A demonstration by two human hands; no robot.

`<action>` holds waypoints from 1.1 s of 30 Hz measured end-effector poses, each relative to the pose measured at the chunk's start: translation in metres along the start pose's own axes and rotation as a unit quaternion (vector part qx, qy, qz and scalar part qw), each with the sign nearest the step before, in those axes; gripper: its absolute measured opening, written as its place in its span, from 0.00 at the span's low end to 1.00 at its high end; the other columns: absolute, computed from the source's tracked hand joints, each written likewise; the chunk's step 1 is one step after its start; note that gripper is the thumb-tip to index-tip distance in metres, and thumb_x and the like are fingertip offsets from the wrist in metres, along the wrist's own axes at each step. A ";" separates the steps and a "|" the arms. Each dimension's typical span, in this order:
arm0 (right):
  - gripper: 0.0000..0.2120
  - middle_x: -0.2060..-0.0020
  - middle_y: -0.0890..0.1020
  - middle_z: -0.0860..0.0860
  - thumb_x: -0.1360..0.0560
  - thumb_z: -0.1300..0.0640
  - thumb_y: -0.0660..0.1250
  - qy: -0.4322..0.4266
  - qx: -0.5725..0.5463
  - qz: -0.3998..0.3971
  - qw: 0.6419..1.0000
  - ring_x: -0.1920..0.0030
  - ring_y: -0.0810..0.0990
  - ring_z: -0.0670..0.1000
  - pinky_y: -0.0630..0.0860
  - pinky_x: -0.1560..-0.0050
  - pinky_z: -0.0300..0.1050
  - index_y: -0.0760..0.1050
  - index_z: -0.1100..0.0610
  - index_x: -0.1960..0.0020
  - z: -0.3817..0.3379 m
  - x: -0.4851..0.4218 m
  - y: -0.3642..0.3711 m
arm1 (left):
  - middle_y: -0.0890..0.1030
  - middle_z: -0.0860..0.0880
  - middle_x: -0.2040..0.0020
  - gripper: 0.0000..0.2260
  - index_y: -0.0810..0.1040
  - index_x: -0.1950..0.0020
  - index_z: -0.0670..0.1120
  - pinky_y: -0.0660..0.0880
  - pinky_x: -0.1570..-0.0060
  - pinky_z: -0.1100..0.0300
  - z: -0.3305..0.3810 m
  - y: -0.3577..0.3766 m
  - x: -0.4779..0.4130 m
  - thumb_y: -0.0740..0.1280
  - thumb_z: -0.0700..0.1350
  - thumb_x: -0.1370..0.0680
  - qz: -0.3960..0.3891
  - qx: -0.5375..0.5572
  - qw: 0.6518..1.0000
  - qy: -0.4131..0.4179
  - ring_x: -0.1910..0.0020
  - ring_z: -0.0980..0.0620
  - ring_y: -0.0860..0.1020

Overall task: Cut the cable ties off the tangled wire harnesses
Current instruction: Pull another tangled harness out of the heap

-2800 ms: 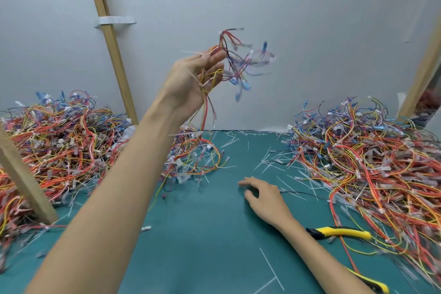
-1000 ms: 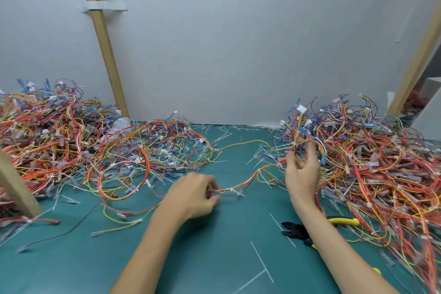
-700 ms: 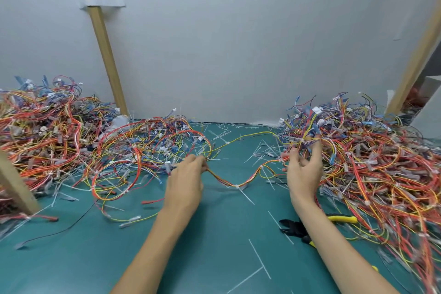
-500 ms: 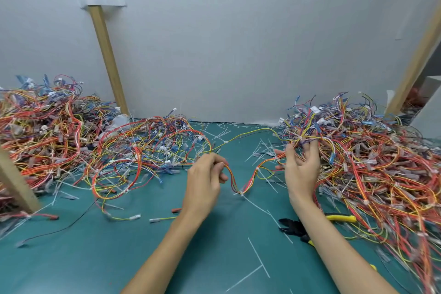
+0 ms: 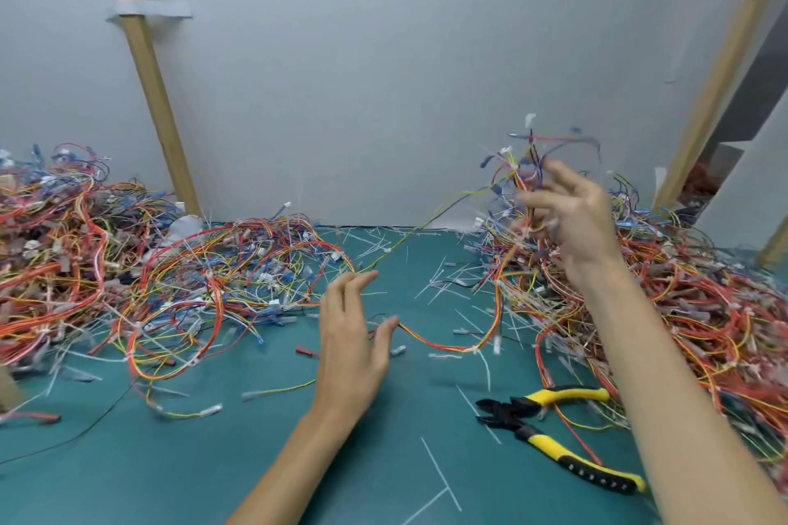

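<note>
Below your right hand (image 5: 569, 222), grip pinching the harness (image 5: 523, 168), trailing wires (image 5: 496, 311) may snag the pile (image 5: 703, 311); left hand (image 5: 349, 337) released.

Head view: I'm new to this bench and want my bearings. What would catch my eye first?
A left heap and a right heap of red, orange and yellow wire harnesses flank the green mat. The right hand holds one harness raised in front of the right heap, blurred, while the left hand is open over the mat's middle. Yellow-handled cutters lie unheld beside the right forearm.
</note>
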State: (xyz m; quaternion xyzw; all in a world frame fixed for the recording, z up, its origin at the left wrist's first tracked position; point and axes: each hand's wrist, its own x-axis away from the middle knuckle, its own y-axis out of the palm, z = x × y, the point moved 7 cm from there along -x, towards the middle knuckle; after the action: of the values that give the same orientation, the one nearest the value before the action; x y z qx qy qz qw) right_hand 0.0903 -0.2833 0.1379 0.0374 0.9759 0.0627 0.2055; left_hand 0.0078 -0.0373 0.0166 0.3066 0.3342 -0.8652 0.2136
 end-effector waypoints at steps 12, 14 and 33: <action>0.20 0.53 0.86 0.49 0.25 0.71 0.60 -0.030 -0.111 -0.092 0.989 0.66 0.81 0.44 0.75 0.74 0.37 0.76 0.59 0.37 -0.050 -0.013 0.024 | 0.73 0.56 0.39 0.41 0.55 0.23 0.57 0.66 0.35 0.55 -0.019 0.024 -0.001 0.76 0.50 0.29 -0.102 0.092 0.984 -0.109 0.41 0.59 0.72; 0.19 0.53 0.85 0.49 0.25 0.71 0.59 -0.015 -0.142 -0.099 0.985 0.70 0.80 0.43 0.74 0.75 0.36 0.76 0.59 0.38 -0.044 -0.010 0.023 | 0.68 0.52 0.39 0.44 0.58 0.23 0.54 0.65 0.35 0.55 -0.025 0.010 -0.010 0.79 0.51 0.33 -0.043 0.070 0.991 -0.110 0.40 0.55 0.70; 0.21 0.50 0.84 0.49 0.24 0.72 0.64 0.059 -0.094 -0.024 0.994 0.67 0.82 0.43 0.73 0.76 0.35 0.71 0.60 0.33 0.040 0.000 0.024 | 0.81 0.53 0.53 0.03 0.82 0.55 0.46 0.72 0.53 0.56 0.026 0.007 0.012 0.70 0.39 0.25 -0.022 -0.015 0.998 0.060 0.53 0.51 0.77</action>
State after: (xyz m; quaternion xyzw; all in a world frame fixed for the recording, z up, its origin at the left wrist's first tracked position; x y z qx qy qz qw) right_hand 0.1079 -0.2554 0.1046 -0.0095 0.9767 0.1515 0.1517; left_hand -0.0067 -0.0626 0.0202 0.3473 0.3659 -0.8448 0.1785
